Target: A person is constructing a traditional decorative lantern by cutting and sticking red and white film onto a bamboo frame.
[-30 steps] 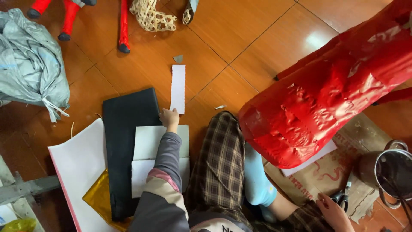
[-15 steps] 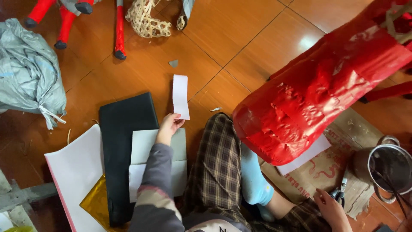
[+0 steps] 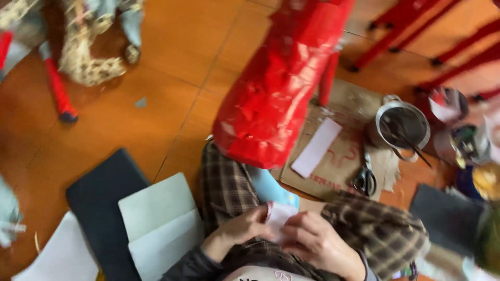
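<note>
Worn on the head, looking steeply down at the lap and the wooden floor (image 3: 156, 78). Close to both hands, left hand (image 3: 240, 230) and right hand (image 3: 317, 243), low in frame. Tilted and blurred. Further out, a cardboard sheet (image 3: 338, 156) and red paper figure (image 3: 281, 88). Only one view.

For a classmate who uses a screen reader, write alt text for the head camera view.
Seen from above, a person sitting on an orange floor holds a small white paper piece between the left hand and right hand over plaid trousers. A large red paper-covered form stands ahead, beside cardboard bearing scissors and a metal pot; white sheets lie to the left.
</note>
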